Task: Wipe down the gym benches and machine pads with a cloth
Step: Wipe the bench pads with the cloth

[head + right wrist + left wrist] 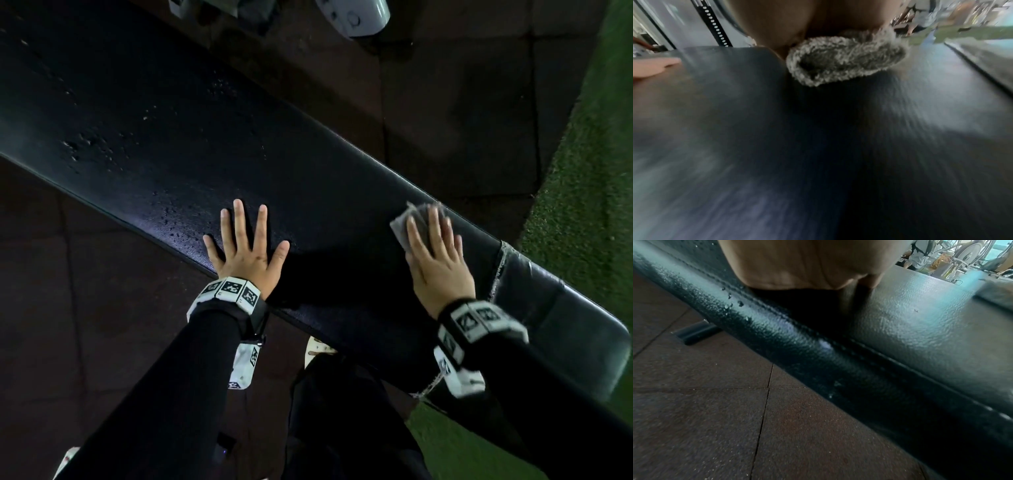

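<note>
A long black bench pad runs from upper left to lower right of the head view, beaded with droplets at left. The left hand lies flat on it, fingers spread, holding nothing. Right of center, the right hand presses a folded grey cloth onto the pad with straight fingers.

no legible txt, labels or nos.

Floor tiles: lying dark beneath, seams showing
Turf: running green along the right
Shoe: peeking out white, standing on the tiles
</note>
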The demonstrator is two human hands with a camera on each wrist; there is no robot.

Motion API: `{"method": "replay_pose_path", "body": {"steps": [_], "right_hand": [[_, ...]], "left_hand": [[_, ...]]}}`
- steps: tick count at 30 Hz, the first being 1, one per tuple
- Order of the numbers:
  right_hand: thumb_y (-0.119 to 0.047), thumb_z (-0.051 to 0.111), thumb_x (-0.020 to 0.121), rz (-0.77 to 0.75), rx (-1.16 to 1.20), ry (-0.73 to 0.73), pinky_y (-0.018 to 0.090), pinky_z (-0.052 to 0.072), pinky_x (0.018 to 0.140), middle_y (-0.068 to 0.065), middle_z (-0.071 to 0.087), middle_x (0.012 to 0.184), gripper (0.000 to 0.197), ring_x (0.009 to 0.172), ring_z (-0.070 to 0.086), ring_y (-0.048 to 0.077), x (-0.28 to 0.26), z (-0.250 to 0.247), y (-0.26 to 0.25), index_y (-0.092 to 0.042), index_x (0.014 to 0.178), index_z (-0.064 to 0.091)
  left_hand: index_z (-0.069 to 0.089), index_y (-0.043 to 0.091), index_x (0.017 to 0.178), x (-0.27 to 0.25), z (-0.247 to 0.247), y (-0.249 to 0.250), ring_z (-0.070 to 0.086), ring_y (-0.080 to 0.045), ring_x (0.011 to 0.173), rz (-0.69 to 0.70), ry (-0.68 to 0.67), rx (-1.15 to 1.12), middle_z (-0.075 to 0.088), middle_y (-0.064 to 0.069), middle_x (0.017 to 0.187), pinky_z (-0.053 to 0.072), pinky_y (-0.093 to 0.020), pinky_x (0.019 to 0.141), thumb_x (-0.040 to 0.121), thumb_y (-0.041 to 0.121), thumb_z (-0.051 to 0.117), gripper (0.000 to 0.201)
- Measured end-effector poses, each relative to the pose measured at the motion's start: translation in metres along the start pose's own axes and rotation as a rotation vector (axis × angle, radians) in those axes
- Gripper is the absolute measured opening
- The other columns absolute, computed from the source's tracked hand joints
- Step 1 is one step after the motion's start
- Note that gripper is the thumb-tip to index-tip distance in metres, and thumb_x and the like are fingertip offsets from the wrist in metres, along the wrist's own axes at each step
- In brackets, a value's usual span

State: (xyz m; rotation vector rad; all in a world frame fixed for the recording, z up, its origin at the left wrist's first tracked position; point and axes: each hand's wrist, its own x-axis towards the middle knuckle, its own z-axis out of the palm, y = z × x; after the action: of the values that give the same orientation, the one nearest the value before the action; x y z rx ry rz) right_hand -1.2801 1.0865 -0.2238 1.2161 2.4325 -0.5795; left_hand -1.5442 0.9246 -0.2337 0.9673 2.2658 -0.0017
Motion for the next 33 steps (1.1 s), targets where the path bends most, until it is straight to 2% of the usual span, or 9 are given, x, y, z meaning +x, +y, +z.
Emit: {"method": "replay_pose_path", "body": {"steps": [5, 8, 11, 16, 21, 23, 25, 29, 33], "right_hand": [[-0.038, 0.021, 0.097, -0.131, -0.061, -0.087, 0.044, -0.003, 0.116, -0.006, -0.026, 0.152, 0.059, 0.142, -0.022, 0.022, -0.033, 0.026, -0.044, -0.039, 0.143, -0.016], [-0.034, 0.031, 0.097, -0.262, -0.044, -0.038, 0.043, 0.002, 0.116, -0.004, -0.013, 0.155, 0.06, 0.144, -0.01, 0.024, -0.013, 0.024, -0.073, -0.036, 0.147, -0.003], [-0.031, 0.034, 0.096, -0.341, -0.101, -0.025, 0.043, 0.002, 0.115, -0.002, -0.01, 0.157, 0.063, 0.145, -0.007, 0.024, 0.032, 0.007, -0.084, -0.035, 0.148, -0.001], [-0.031, 0.024, 0.1, -0.214, -0.062, -0.005, 0.042, 0.0, 0.115, -0.004, -0.015, 0.157, 0.056, 0.145, -0.007, 0.023, 0.083, -0.027, -0.051, -0.036, 0.148, -0.005], [-0.028, 0.027, 0.098, -0.146, -0.044, -0.042, 0.039, -0.003, 0.115, -0.007, -0.023, 0.154, 0.063, 0.142, -0.016, 0.02, 0.05, -0.026, -0.006, -0.038, 0.146, -0.011], [-0.029, 0.022, 0.095, -0.143, -0.081, -0.074, 0.041, -0.003, 0.116, -0.008, -0.03, 0.15, 0.063, 0.14, -0.022, 0.02, 0.027, -0.018, 0.002, -0.039, 0.143, -0.018], [-0.028, 0.025, 0.096, -0.155, -0.092, -0.08, 0.044, -0.002, 0.116, -0.008, -0.026, 0.151, 0.062, 0.142, -0.02, 0.023, 0.007, -0.009, -0.004, -0.039, 0.143, -0.014], [-0.019, 0.056, 0.087, -0.322, -0.075, -0.006, 0.046, 0.011, 0.113, -0.002, 0.004, 0.155, 0.072, 0.143, 0.003, 0.029, -0.007, 0.006, -0.042, -0.032, 0.147, 0.019], [-0.021, 0.048, 0.09, -0.391, -0.116, -0.024, 0.04, 0.0, 0.115, -0.007, -0.012, 0.155, 0.076, 0.145, -0.004, 0.026, 0.033, -0.002, -0.065, -0.038, 0.148, 0.003]], "left_hand": [[-0.035, 0.051, 0.132, 0.001, -0.001, 0.0, -0.048, -0.007, 0.126, -0.012, -0.004, -0.001, -0.049, 0.015, 0.139, -0.029, -0.047, 0.102, 0.083, 0.073, 0.006, 0.068], [-0.035, 0.052, 0.131, 0.002, -0.001, -0.002, -0.049, -0.005, 0.125, -0.012, -0.01, -0.002, -0.049, 0.016, 0.139, -0.032, -0.044, 0.099, 0.082, 0.075, 0.006, 0.068], [-0.034, 0.055, 0.131, 0.004, -0.002, -0.003, -0.048, -0.005, 0.125, -0.007, -0.009, -0.009, -0.049, 0.017, 0.139, -0.038, -0.039, 0.095, 0.082, 0.075, 0.009, 0.068], [-0.03, 0.057, 0.132, 0.004, -0.001, -0.001, -0.046, -0.002, 0.126, -0.025, 0.0, -0.011, -0.048, 0.02, 0.139, -0.041, -0.035, 0.093, 0.083, 0.074, 0.015, 0.069], [-0.034, 0.058, 0.128, 0.005, -0.003, 0.0, -0.049, -0.003, 0.124, -0.033, -0.044, -0.015, -0.05, 0.019, 0.137, -0.04, -0.037, 0.092, 0.083, 0.076, 0.014, 0.069], [-0.036, 0.057, 0.127, 0.005, -0.003, 0.001, -0.05, -0.004, 0.123, -0.043, -0.062, -0.008, -0.052, 0.018, 0.136, -0.037, -0.041, 0.095, 0.082, 0.076, 0.012, 0.069], [-0.037, 0.057, 0.126, 0.006, -0.005, 0.002, -0.051, -0.004, 0.122, -0.048, -0.068, -0.006, -0.053, 0.018, 0.135, -0.034, -0.043, 0.096, 0.08, 0.077, 0.009, 0.068], [-0.037, 0.057, 0.126, 0.005, -0.006, 0.003, -0.051, -0.003, 0.121, -0.055, -0.072, 0.003, -0.053, 0.018, 0.135, -0.037, -0.04, 0.093, 0.078, 0.077, 0.008, 0.068], [-0.037, 0.058, 0.126, 0.007, -0.006, 0.003, -0.052, -0.002, 0.12, -0.066, -0.068, 0.023, -0.053, 0.018, 0.135, -0.043, -0.035, 0.088, 0.083, 0.073, 0.016, 0.07]]}}
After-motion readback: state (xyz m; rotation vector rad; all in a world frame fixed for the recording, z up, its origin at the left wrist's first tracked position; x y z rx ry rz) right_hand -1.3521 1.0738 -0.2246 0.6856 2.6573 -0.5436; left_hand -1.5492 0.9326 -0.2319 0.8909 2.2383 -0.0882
